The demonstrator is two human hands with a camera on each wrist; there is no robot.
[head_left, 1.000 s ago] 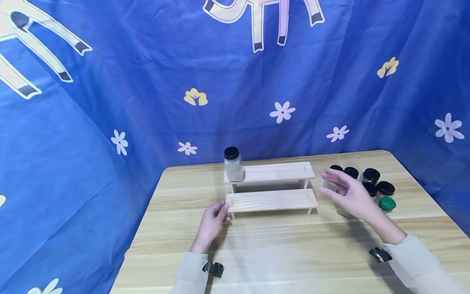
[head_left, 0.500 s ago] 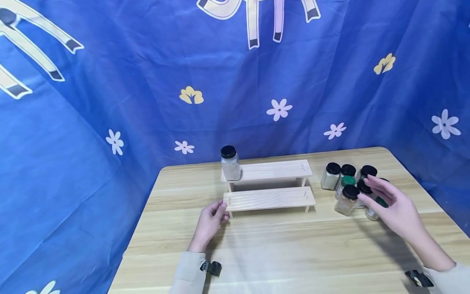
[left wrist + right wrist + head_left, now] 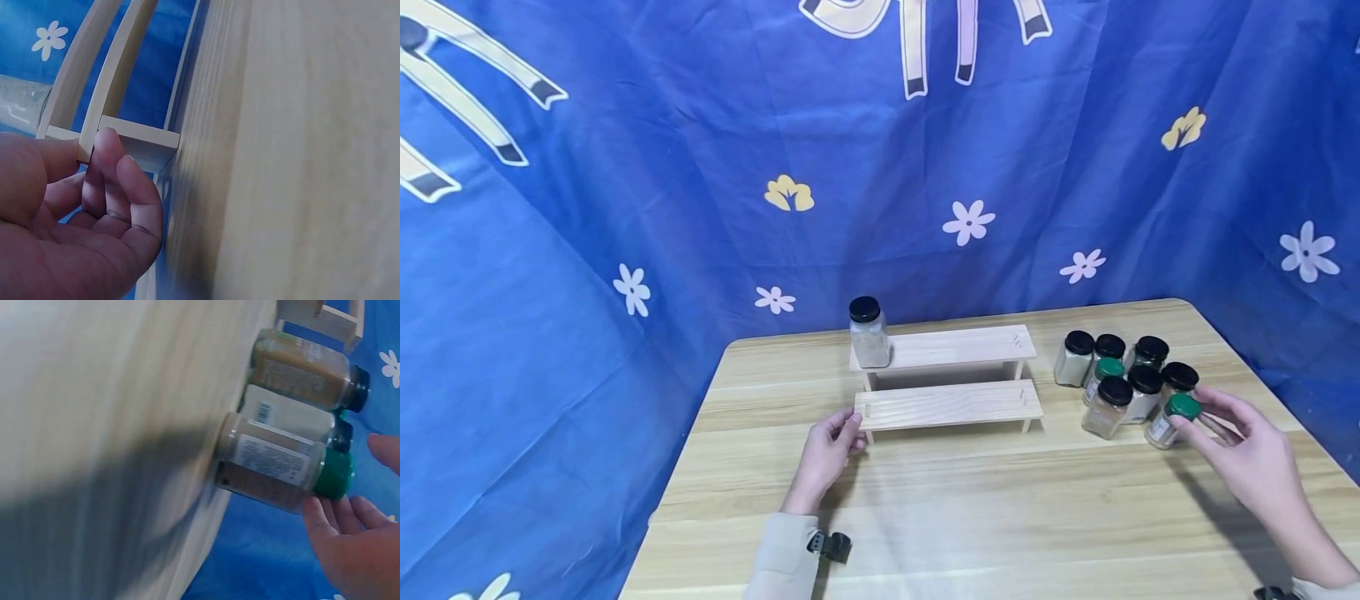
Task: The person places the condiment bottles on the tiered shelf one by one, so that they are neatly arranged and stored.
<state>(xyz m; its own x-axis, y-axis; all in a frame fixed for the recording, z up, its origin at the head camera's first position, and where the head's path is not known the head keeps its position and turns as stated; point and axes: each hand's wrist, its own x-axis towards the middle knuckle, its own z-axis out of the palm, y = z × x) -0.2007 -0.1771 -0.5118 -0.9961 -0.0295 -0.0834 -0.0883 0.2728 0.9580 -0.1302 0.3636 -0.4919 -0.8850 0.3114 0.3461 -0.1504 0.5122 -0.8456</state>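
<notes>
At the left end of a two-tier wooden rack (image 3: 951, 406), my left hand (image 3: 827, 454) pinches the lower board. The left wrist view has the thumb on one face of the board and curled fingers (image 3: 128, 206) at the other. A black-lidded spice jar (image 3: 870, 343) stands upright at the upper tier's left end. On the right, my right hand (image 3: 1262, 458) is at a green-capped spice jar (image 3: 1162, 430). In the right wrist view its fingertips touch the jar near the cap (image 3: 334, 474), while the thumb stays apart from it.
Behind that jar is a close group of several jars, among them a black-lidded one (image 3: 1105, 417), a white-filled one (image 3: 1073, 365) and another green-capped one (image 3: 1107, 371). A blue patterned cloth (image 3: 880, 208) hangs behind the wooden table (image 3: 925, 508).
My right hand has moved right and down, from over the jars' left side to the nearest green-capped jar. The left hand keeps its pinch on the rack; the view has shifted slightly.
</notes>
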